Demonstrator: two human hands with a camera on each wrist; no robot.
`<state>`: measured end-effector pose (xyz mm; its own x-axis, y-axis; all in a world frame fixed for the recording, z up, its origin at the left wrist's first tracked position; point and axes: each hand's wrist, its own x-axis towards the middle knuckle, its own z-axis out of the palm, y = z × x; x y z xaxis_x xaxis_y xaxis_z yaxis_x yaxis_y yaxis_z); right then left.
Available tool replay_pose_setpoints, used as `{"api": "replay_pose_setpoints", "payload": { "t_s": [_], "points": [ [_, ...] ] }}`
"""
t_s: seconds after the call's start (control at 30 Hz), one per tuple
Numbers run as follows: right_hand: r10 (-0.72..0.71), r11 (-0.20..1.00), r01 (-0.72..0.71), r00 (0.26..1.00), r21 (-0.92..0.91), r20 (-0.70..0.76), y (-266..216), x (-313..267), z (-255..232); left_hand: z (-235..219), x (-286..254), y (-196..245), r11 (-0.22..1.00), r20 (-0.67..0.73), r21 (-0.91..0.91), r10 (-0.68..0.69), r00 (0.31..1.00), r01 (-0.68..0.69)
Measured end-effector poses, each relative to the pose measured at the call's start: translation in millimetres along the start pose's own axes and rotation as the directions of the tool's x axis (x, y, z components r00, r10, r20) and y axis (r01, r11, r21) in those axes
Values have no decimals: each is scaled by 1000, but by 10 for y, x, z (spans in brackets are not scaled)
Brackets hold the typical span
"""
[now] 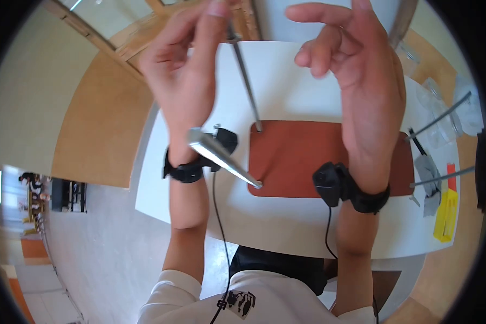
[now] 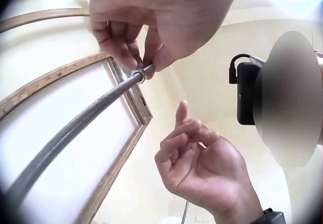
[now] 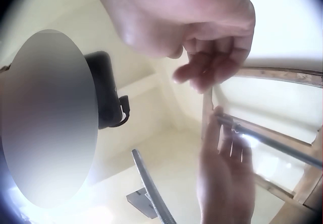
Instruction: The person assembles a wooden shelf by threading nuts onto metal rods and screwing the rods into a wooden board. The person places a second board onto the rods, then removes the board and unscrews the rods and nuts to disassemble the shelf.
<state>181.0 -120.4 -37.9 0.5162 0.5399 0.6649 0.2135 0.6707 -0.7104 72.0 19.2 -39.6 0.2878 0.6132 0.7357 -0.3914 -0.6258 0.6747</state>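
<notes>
From my remote seat: L hand [image 1: 183, 81] is up high over the table's far-L part, wrist roughly straight, thumb + fingertips pinched on the top end of the far-L rod [image 1: 245, 81]. Rod's threaded metal, stands at the far-L corner of a red-brown board [image 1: 297, 156]. Small nut [image 2: 138, 75] sits around the rod just below those fingertips; can't tell if any finger presses on it. R hand [image 1: 362, 70] is raised about level w/ L, well apart from it, palm turned inward, fingers loosely bent in free air. Both forearms reach fwd, black wrist cams [image 1: 184, 171] strapped on, cables running back.

Surface: white table [image 1: 302, 227], board lying flat on it. Near-L rod [image 1: 224, 157] rises from the board's near-L corner; 2 more, far-R rod [image 1: 440, 116] & near-R rod [image 1: 443, 177], at the R end. Table's R side: yellow box [image 1: 446, 216], grey item [image 1: 429, 183] (can't tell what), clear containers [image 1: 437, 110] farther back.

Room: pale floor [image 1: 108, 243] to L, wood-framed panel [image 2: 60, 148] beyond the table, pale walls, bright light up top in the L wrist view.
</notes>
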Motion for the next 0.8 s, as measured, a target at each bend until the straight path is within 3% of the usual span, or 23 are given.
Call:
{"api": "replay_pose_setpoints", "payload": {
  "t_s": [0.07,0.1,0.13,0.17,0.2,0.27,0.3,0.37,0.43,0.5,0.63,0.67,0.7,0.73,0.77,0.8],
  "points": [
    [-31,978,-5,984,-209,-173,54,-6,243,37,4,-23,996,-7,-92,-6,1000,5],
    [701,619,-785,550,5,-453,-590,526,592,5,38,-26,999,46,-15,53,998,-52],
    [725,617,-787,560,17,-401,-444,385,591,-46,59,-11,992,101,61,108,989,-114],
    [541,829,-556,823,-55,-173,-177,135,429,-72,69,-5,991,91,8,130,987,-132],
    [262,965,-260,963,-38,62,12,0,282,-85,75,-8,988,83,-50,152,985,-149],
    [197,959,-179,978,-218,66,145,28,119,-59,85,-27,978,36,-118,176,984,-171],
    [193,977,-173,966,-126,172,140,58,-72,-35,89,-41,975,8,-82,209,978,-208],
    [229,944,-199,969,-263,88,99,88,-207,-29,94,-50,972,-14,-68,223,975,-223],
    [244,910,-214,969,-355,41,39,99,16,-1,90,-73,969,-37,-65,235,971,-237],
    [254,958,-271,953,-92,-163,-41,51,435,0,94,-83,965,-45,-72,250,967,-253],
    [232,957,-232,973,-172,-18,155,181,-273,0,93,-84,962,-72,-46,264,962,-267],
    [278,926,-356,868,127,412,130,354,-531,-6,92,-81,965,-71,-27,258,964,-260],
    [136,762,-557,634,329,761,112,446,-654,-9,89,-83,968,-69,-8,251,966,-252],
    [141,762,-560,633,325,761,49,370,-408,-10,85,-89,969,-71,-11,247,966,-248],
    [304,926,-366,865,87,400,11,215,-114,-8,88,-95,968,-62,-31,246,967,-248],
    [251,936,-254,967,-244,-45,-12,104,132,-4,96,-97,967,-52,-52,247,968,-249]
  ]
}}
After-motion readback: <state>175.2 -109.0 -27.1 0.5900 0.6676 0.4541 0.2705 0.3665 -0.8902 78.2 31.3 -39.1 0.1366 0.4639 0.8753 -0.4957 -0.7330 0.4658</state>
